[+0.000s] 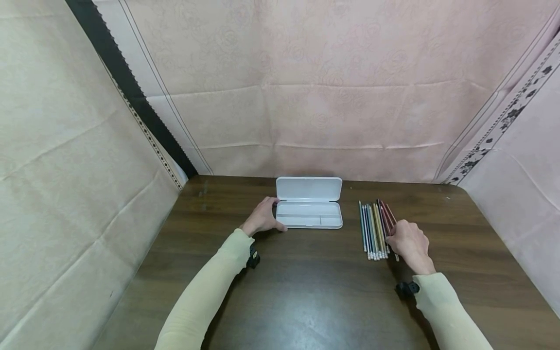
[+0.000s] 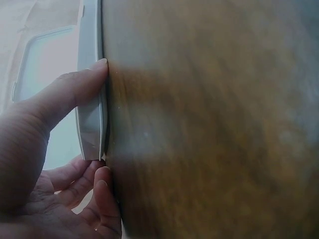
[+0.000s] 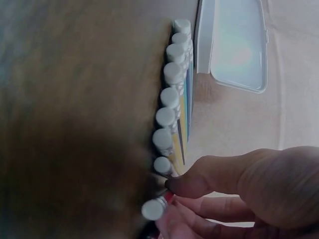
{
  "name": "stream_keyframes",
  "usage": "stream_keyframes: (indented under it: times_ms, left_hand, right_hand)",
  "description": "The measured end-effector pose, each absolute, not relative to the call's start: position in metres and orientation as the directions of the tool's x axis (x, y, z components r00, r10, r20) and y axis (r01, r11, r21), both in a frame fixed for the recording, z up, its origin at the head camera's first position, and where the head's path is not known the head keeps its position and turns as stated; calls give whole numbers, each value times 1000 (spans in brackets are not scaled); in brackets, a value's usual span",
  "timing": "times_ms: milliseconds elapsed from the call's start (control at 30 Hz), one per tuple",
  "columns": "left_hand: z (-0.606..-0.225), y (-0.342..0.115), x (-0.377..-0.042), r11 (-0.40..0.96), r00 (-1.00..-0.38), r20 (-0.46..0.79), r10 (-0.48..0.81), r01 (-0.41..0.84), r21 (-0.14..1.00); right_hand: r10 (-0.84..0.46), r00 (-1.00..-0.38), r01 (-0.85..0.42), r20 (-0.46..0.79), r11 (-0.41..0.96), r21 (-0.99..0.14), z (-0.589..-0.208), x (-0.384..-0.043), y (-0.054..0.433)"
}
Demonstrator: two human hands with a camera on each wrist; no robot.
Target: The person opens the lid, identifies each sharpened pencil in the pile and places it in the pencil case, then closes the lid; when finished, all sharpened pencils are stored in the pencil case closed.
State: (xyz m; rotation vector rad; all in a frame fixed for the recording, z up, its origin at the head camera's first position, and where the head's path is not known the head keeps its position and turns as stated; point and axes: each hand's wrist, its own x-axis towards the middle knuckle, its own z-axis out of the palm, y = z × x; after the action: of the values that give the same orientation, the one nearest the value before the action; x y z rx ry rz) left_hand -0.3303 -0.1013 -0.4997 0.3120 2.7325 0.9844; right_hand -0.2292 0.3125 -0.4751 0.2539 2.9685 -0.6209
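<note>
A white plastic pencil case [image 1: 308, 227] lies on the table with its lid [image 1: 308, 188] raised at the back. Its divided tray looks bare. My left hand [image 1: 262, 217] grips the case's left end, the thumb [image 2: 84, 87] on the front wall and the other fingers curled around the end. To the right of the case is a row of several pencils [image 1: 371, 231] in blue, yellow, dark and red, white erasers toward me. At the row's right side my right hand [image 1: 410, 244] pinches a red pencil [image 3: 153, 210] near its eraser end. Its fingers partly hide the red pencils.
Dark brown wood makes up the tabletop [image 1: 297, 291]. Pale patterned cloth [image 1: 332, 116] hangs behind it, with more cloth at the left and right sides. Each wrist wears a small black camera [image 1: 407, 289].
</note>
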Motion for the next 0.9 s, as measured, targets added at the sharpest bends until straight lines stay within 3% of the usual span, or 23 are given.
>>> stream_keyframes:
  times_ms: [633, 900]
  left_hand:
    - [-503, -103, -331, 750, -953, -128, 274, 128, 649]
    - [-502, -101, -331, 751, -954, -128, 271, 126, 648]
  right_hand:
    - [80, -995, 97, -56, 877, -471, -453, -224, 290]
    - [0, -999, -17, 33, 855, -518, -445, -223, 273]
